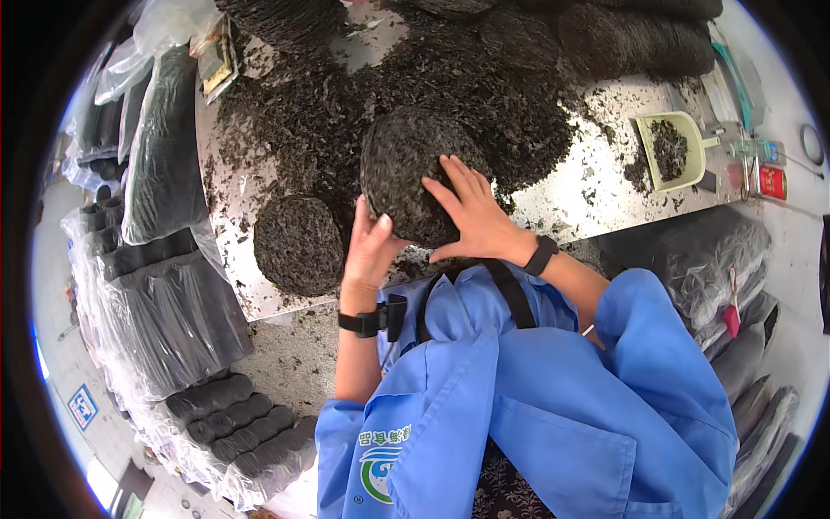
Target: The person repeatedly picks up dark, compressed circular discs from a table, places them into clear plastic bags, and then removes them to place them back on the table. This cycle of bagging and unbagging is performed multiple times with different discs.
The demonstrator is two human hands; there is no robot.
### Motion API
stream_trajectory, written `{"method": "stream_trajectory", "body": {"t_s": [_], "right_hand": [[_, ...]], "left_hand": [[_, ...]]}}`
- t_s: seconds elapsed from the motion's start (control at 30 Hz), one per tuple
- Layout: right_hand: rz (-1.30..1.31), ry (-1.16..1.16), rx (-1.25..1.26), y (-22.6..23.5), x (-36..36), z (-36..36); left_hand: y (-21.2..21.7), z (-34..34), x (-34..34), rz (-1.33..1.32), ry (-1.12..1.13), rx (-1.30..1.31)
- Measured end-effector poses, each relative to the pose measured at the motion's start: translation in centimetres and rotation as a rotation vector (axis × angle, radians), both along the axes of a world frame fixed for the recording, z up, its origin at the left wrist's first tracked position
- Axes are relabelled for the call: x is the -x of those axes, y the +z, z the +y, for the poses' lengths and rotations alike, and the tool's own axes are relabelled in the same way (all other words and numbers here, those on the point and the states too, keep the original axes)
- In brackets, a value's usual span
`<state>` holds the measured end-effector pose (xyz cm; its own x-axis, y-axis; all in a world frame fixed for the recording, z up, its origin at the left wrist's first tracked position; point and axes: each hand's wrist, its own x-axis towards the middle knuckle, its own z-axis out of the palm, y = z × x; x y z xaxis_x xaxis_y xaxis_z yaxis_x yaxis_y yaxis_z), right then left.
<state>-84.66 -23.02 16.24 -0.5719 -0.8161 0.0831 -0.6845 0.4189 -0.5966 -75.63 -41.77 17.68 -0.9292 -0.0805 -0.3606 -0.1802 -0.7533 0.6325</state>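
A thick round cake of dark dried seaweed (pixel 398 169) is tilted up at the near edge of the table in front of me. My left hand (pixel 372 246) grips its lower left rim, thumb against the near face and the other fingers partly hidden along the side. Across its right side lies my right hand (pixel 475 212), fingers spread and stretched out over the surface. Another round seaweed cake (pixel 298 245) rests flat on the table to the left of my left hand. Loose dark seaweed flakes (pixel 294 121) are heaped around and beyond the cake.
Rolled stacks of seaweed (pixel 635 41) line the table's far side. On the right sit a pale dustpan (pixel 661 151) with flakes in it and a red can (pixel 772 182). Plastic-wrapped seaweed bundles (pixel 173 311) stand at the left, more bundles (pixel 700 251) at the right.
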Motion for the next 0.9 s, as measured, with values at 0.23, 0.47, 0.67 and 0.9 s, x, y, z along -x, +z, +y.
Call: {"method": "stream_trajectory", "body": {"t_s": [0.23, 0.47, 0.67, 0.9], "right_hand": [[-0.278, 0.002, 0.139, 2.6, 2.6, 0.9], [-0.336, 0.055, 0.151, 3.4, 3.7, 1.5], [-0.534, -0.669, 0.658, 2.8, 4.1, 3.6], [-0.730, -0.880, 1.135, 4.4, 6.3, 8.1]], "left_hand": [[-1.9, 2.4, 0.6, 0.039, 0.057, -0.022], [-1.2, 2.9, 0.9, 0.049, 0.062, 0.111], [0.5, 0.8, 0.5, -0.079, 0.148, -0.032], [0.6, -1.7, -3.0, -0.010, 0.252, -0.156]]}}
